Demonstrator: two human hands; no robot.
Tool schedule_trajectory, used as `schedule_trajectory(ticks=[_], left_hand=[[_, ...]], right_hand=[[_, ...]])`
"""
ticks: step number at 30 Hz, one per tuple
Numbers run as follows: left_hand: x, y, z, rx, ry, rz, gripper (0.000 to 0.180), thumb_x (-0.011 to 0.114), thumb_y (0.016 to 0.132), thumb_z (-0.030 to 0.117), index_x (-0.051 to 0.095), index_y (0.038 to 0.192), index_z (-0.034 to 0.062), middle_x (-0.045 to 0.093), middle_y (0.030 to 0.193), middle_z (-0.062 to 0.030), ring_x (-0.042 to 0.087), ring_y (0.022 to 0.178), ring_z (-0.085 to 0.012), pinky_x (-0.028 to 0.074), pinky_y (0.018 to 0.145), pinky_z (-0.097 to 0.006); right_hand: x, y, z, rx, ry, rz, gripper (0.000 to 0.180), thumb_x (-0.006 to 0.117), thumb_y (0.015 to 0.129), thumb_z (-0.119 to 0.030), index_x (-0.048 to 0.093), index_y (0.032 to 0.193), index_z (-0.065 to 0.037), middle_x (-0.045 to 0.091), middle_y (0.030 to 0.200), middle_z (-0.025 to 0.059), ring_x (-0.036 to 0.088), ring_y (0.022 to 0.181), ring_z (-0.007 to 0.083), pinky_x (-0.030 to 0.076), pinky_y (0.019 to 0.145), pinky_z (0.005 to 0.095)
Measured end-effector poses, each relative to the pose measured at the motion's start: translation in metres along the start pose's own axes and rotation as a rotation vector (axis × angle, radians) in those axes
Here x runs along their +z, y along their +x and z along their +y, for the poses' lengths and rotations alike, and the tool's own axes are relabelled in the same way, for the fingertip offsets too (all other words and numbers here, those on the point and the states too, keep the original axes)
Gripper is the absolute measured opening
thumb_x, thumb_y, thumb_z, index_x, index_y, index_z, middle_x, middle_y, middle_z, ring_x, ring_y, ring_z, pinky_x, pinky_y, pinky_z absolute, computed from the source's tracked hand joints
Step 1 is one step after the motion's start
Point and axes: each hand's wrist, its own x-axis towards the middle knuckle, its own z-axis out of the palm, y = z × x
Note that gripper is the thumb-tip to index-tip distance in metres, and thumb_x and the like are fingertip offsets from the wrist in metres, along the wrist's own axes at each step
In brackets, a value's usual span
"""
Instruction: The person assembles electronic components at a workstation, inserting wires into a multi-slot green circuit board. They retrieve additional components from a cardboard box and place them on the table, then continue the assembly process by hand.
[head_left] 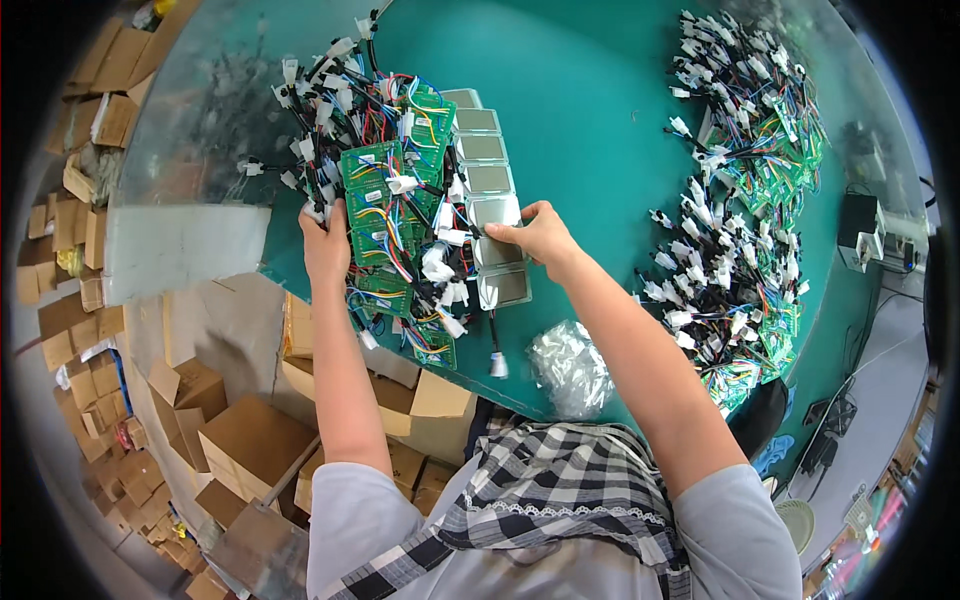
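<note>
A pile of green circuit boards point(375, 200) with coloured wires and white plug connectors lies on the green table in front of me. Along its right side runs a row of small grey-screened display modules point(486, 180) in white frames. My left hand point(326, 245) is closed round the left edge of the pile, among black cables and white connectors; its fingertips are partly hidden. My right hand point(540, 238) grips a display module point(495, 212) low in the row, thumb on its screen and the other fingers at its right edge.
More wired circuit boards point(780, 170) lie heaped along the table's right side. A clear plastic bag point(570, 370) sits at the near edge. Open cardboard boxes point(255, 440) stand below left. A black-and-white device point(860, 235) is at the far right.
</note>
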Motion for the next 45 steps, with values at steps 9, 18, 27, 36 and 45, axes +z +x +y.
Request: schedule_trajectory(ticks=[9,18,27,36,45], left_hand=[[-0.015,0.014,-0.02,0.145,-0.145,0.162,0.06,0.067,0.093,0.026,0.042,0.141,0.0008,0.047,0.135,-0.0181,0.045,0.124,-0.0289,0.035,0.107,-0.039],[-0.006,-0.147,0.119,0.793,-0.354,-0.217,0.051,0.062,0.095,0.038,0.05,0.132,0.0049,0.053,0.131,-0.0108,0.049,0.12,-0.0224,0.04,0.097,-0.036],[0.085,-0.276,0.149,0.014,-1.068,-0.766,0.033,0.068,0.094,0.02,0.052,0.118,0.0032,0.06,0.108,-0.0035,0.057,0.095,-0.0089,0.048,0.085,-0.025],[0.079,-0.274,0.125,1.23,0.156,-0.619,0.053,0.074,0.075,0.052,0.062,0.105,0.0105,0.056,0.109,-0.0077,0.052,0.108,-0.0301,0.041,0.093,-0.042],[0.086,-0.28,0.122,1.335,0.315,-1.058,0.037,0.079,0.069,0.034,0.052,0.08,0.0104,0.052,0.083,-0.0033,0.057,0.078,-0.0234,0.044,0.071,-0.038]], right_hand=[[-0.029,-0.053,-0.029,-0.214,0.422,-0.037,0.027,0.078,0.079,-0.014,0.055,0.09,-0.004,0.06,0.083,0.004,0.058,0.077,0.0137,0.049,0.068,0.0306],[-0.17,-0.243,-0.04,-0.49,0.51,-0.157,0.043,0.076,0.07,-0.005,0.062,0.11,-0.003,0.067,0.103,0.0049,0.063,0.093,0.013,0.049,0.083,0.0287],[-0.133,-0.257,0.119,-0.399,1.267,-0.397,0.056,0.064,0.089,-0.051,0.05,0.122,-0.008,0.056,0.112,0.008,0.056,0.092,0.0184,0.048,0.08,0.0338],[-0.17,-0.239,0.172,0.111,1.198,-0.885,0.064,0.053,0.095,-0.048,0.041,0.143,-0.007,0.059,0.122,0.0265,0.067,0.095,0.0353,0.058,0.078,0.045],[-0.172,-0.265,0.176,0.16,0.935,-0.789,0.084,0.064,0.089,-0.041,0.018,0.156,-0.017,0.051,0.132,0.0133,0.061,0.108,0.0258,0.058,0.08,0.0383]])
